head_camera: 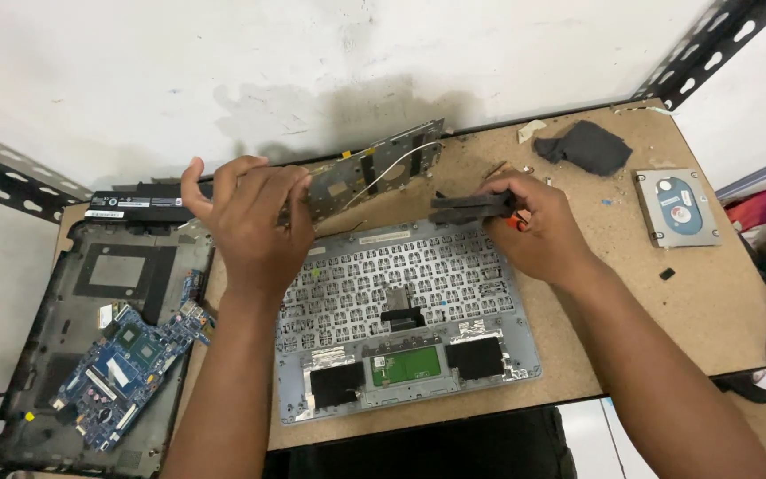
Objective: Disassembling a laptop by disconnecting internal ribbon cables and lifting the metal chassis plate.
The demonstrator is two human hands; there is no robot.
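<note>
A chipboard table (pixel 578 355) stands against a white wall. At its centre lies a grey laptop palmrest (pixel 405 341), underside up, its long edges running from nine to three o'clock. At about nine o'clock a black bottom case (pixel 64 355) hangs over the table's edge, with a blue motherboard (pixel 130 362) lying in it. A black battery (pixel 139 206) sits at ten o'clock. At one o'clock is a crumpled dark cloth (pixel 589 146), and at two o'clock, near it but apart, a silver hard drive (pixel 677 208). Small scraps are scattered around the cloth.
</note>
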